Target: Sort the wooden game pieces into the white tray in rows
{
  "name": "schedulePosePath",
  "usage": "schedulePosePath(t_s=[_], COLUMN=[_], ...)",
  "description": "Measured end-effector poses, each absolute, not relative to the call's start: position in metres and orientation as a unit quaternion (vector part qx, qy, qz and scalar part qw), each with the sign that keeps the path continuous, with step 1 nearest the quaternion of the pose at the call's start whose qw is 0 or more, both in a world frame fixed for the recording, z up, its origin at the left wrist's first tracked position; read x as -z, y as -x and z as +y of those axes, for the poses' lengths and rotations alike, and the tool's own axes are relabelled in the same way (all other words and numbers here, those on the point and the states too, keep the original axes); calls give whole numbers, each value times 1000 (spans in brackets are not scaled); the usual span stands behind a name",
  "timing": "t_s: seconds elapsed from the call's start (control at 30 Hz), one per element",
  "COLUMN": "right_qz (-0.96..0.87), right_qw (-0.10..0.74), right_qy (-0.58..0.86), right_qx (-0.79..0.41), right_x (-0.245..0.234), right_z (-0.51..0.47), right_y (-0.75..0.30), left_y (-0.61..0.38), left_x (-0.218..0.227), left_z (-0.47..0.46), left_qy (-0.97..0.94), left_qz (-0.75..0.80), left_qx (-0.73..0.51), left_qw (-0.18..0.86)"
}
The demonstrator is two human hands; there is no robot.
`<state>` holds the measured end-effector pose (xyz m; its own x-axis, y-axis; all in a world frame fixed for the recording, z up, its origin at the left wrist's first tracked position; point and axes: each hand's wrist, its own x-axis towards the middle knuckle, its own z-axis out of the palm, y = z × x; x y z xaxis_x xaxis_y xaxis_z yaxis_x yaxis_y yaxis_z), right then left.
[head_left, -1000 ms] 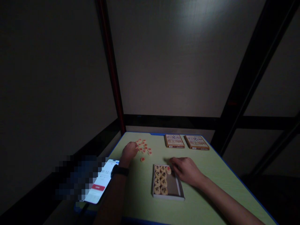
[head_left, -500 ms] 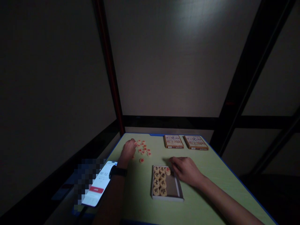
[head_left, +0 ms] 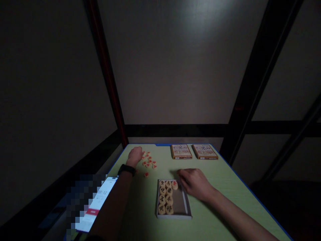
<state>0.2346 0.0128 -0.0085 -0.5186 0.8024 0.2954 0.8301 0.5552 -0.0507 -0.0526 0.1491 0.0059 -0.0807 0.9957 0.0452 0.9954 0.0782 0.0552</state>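
Observation:
My left hand (head_left: 134, 156), with a dark watch on its wrist, reaches to the far left of the green table (head_left: 220, 187) and rests its curled fingers on a loose pile of round red-marked game pieces (head_left: 148, 162). Whether it grips one is hidden. My right hand (head_left: 194, 183) lies palm down at the top right corner of a shallow open box (head_left: 173, 201), fingers loosely stretched, next to a red-marked piece (head_left: 175, 185) in the box. Two columns of black-marked pieces (head_left: 165, 197) fill the box's left half.
Two flat printed boxes (head_left: 181, 151) (head_left: 204, 151) lie side by side at the table's far edge. A lit phone (head_left: 96, 204) rests at the near left corner. Dark frame posts and plain walls surround the table.
My left hand slid further away and left along the pile of red pieces. The view tilted so the table sits lower left. My right hand stayed by the box corner.

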Motion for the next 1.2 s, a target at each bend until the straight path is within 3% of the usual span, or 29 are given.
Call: schedulePosePath(t_s=[0.23,0.43,0.57,0.73,0.97,1.2], right_qz=[-866,-815,-801,-793,-789,-723], right_qw=[165,370,449,482,489,553], right_qy=[470,446,395,372,372,403], right_qx=[47,5,-44,-18,13,-94], right_x=[8,21,31,37,42,32], right_z=[12,21,26,30,31,32], right_y=[-234,-235,-231,-230,-232,-229], left_y=[52,11,-42,-80,-78,-61], left_x=[-15,-25,-16,1,8,7], left_z=[145,113,78,53,50,59], left_qy=[-678,-720,-753,-639,-594,-554], left_qz=[734,679,505,410,383,379], left_qx=[-51,-142,-390,-492,-518,-538], left_qw=[-11,-30,159,425,481,510])
